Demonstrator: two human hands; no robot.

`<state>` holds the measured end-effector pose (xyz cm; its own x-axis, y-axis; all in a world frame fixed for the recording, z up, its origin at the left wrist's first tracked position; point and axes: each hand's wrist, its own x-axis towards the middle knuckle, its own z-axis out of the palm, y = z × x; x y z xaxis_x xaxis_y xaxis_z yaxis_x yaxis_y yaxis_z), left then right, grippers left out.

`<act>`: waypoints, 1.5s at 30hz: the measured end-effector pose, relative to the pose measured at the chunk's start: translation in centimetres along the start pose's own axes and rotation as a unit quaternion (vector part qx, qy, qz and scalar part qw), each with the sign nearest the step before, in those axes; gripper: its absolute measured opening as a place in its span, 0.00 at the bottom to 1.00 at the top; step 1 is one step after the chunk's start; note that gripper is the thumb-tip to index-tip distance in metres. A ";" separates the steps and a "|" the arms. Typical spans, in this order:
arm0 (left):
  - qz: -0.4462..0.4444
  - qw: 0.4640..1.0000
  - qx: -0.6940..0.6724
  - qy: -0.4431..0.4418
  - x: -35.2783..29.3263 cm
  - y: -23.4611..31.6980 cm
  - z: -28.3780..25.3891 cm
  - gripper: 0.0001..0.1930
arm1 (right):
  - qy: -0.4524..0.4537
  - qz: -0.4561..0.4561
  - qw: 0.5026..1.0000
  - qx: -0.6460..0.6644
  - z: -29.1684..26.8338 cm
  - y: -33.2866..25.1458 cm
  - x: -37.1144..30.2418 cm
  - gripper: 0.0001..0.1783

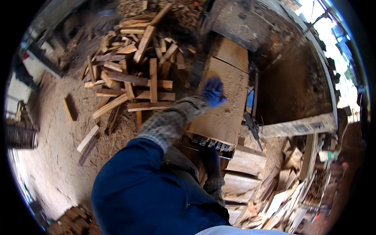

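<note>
A wide wooden board [227, 113], sprinkled with sawdust, lies on a machine bed ahead of me. My left hand [213, 93], in a blue glove, rests on the board's left part with its fingers stretched out. Below the board's near end my right hand [210, 157], in a dark glove, is close to a row of dark metal parts [209, 143]. Shadow hides the right fingers, so their grip cannot be made out. Touching the far end of this board is another board [232, 53], which runs up to the machine's metal housing [239, 23].
Left of the machine lies a heap of cut wood pieces [135, 80] on a sawdust-covered floor [55, 156]. A large metal panel [299, 90] stands at the right. Flat planks [244, 160] and wood offcuts [280, 196] lie at the near right.
</note>
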<state>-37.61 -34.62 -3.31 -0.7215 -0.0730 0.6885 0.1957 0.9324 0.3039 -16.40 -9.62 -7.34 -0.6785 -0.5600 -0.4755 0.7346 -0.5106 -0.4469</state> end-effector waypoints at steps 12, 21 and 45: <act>0.137 0.954 -0.086 -0.253 -7.0 17.3 -6.1 0.46 | 0.281 0.002 0.954 -0.099 -21.9 -2.4 -16.6 0.14; 0.135 0.951 0.112 -0.255 -2.6 14.9 -2.8 0.48 | 0.317 -0.058 0.942 -0.095 -35.5 5.3 -19.5 0.13; -0.315 0.892 -0.296 -0.129 -2.6 0.2 -1.9 0.42 | 0.404 0.066 0.894 -0.180 -23.1 8.8 -9.9 0.11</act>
<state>-34.41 -34.89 -3.75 -0.9266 -0.3605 0.1070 -0.0408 0.3792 0.9244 -3.37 6.52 -24.07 -0.4768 0.1291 -0.8695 0.8572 -0.1508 -0.4924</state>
